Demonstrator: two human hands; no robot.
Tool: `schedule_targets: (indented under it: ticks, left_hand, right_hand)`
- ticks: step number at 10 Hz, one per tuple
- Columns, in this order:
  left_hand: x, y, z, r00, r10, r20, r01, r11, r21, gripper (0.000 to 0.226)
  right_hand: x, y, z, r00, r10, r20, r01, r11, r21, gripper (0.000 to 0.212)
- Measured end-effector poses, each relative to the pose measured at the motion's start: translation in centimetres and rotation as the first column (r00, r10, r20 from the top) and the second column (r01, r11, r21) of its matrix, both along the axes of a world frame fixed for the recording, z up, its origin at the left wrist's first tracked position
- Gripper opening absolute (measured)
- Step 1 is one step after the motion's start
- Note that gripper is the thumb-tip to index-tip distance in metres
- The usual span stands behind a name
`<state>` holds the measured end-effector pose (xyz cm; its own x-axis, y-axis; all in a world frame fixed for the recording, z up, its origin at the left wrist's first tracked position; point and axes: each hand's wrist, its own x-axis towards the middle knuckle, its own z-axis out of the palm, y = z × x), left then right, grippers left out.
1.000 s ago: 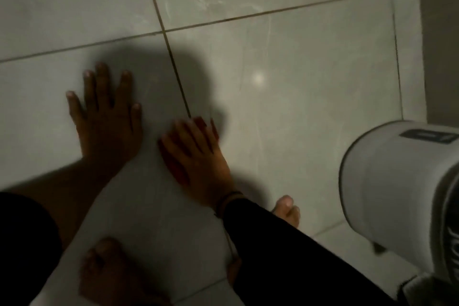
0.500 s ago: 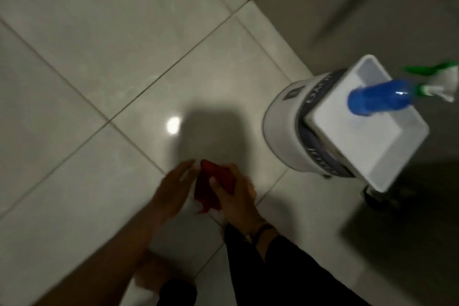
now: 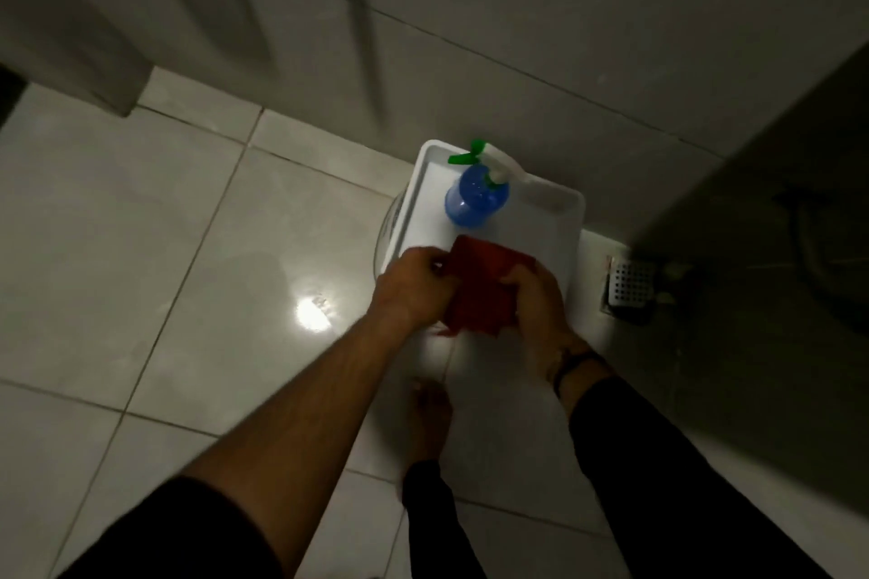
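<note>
A red cloth (image 3: 479,287) is folded between both my hands, held over the near edge of a white tray (image 3: 559,221). My left hand (image 3: 414,284) pinches the cloth's left edge. My right hand (image 3: 536,296) grips its right side with curled fingers. On the tray's far part stands a blue spray bottle (image 3: 475,197) with a green and white trigger head. The tray rests on a round white bucket (image 3: 388,226), mostly hidden beneath it.
The floor is glossy pale tile (image 3: 164,226) with a bright light reflection. A tiled wall (image 3: 564,14) rises right behind the tray. A metal floor drain (image 3: 630,287) lies to the right. My bare foot (image 3: 430,418) stands below my hands.
A second ago both hands lay flat on the floor. I have since risen, picked up the red cloth, and brought it over the tray; the view swung toward the wall.
</note>
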<state>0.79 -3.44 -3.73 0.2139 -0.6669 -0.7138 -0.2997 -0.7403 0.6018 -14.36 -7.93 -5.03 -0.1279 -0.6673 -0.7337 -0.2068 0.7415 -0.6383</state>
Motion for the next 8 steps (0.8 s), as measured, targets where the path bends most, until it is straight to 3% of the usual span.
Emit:
schedule_targets:
  ticks: [2,3,5,7,8]
  left_hand:
    - [-1.2,-6.6,-5.0,0.984,-0.159,0.076,0.137,0.962,0.238,0.034]
    - [-1.7,-6.7,-7.2,0.969,-0.201,0.146,0.153,0.947,0.283,0.038]
    - [-2.5,-6.0,-8.7,0.93,-0.141,0.339,0.059,0.969,0.241,0.041]
    - [-4.2,-5.7,-6.8,0.839,-0.212,0.502,0.154,0.976,0.154,0.045]
    - [-4.4,-3.4,-5.0,0.824,-0.181,0.537,0.194,0.98,0.033,0.046]
  right_hand:
    - [1.2,-2.1,-4.9,0.963,-0.085,-0.255,0.075,0.996,-0.05,0.049]
    - [1.0,-3.2,-6.7,0.959,0.038,-0.28,-0.03,0.999,0.032,0.058]
    - [0.2,-4.7,-9.6,0.826,0.279,-0.49,-0.275,0.958,0.082,0.044]
    - [-0.1,-5.1,-9.4,0.77,0.321,-0.552,-0.334,0.939,0.081,0.071]
    - [0.4,-3.5,-7.6,0.795,0.24,-0.557,-0.278,0.96,0.017,0.073]
